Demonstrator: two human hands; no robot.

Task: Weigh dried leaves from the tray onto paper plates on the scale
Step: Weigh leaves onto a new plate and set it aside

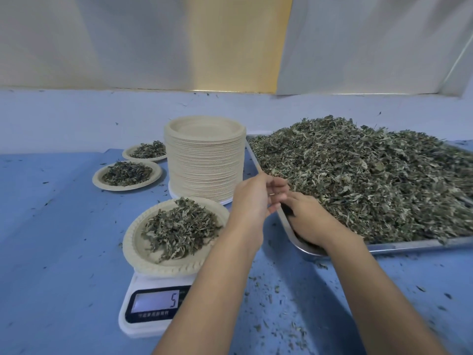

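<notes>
**Observer:** Bench: blue table cover (64,226), strewn with leaf crumbs; pale curtain (102,42) behind. Head view only. The scale (133,316) sits near you on the left. Its display shows a 5, and your forearm hides whatever follows.

**Recorder:** Where's the material?

**Observer:** The bulk of the dried leaves (371,175) is heaped in the metal tray (409,244) on your right. One portion lies on the paper plate (130,242) on the scale.

**Recorder:** Hands?

**Observer:** Your left hand (252,198) is at the tray's near corner. Its fingers are curled and the tips seem to pinch a thin pale stem (272,194). Your right hand (309,219) is bent down into that corner. I can't tell what it holds, if anything.

**Recorder:** Advice for this step?

**Observer:** You look to be trimming the portion to weight. Add small pinches and drop them at the plate's centre. Keep your arm off the scale and wait for the reading to settle. Stems likely weigh more than flakes.

**Recorder:** Counts?

**Observer:** One scale and one tray. Three filled plates: one on the scale, and two filled plates (98,179) at far left. One stack of empty plates (204,170).
</notes>
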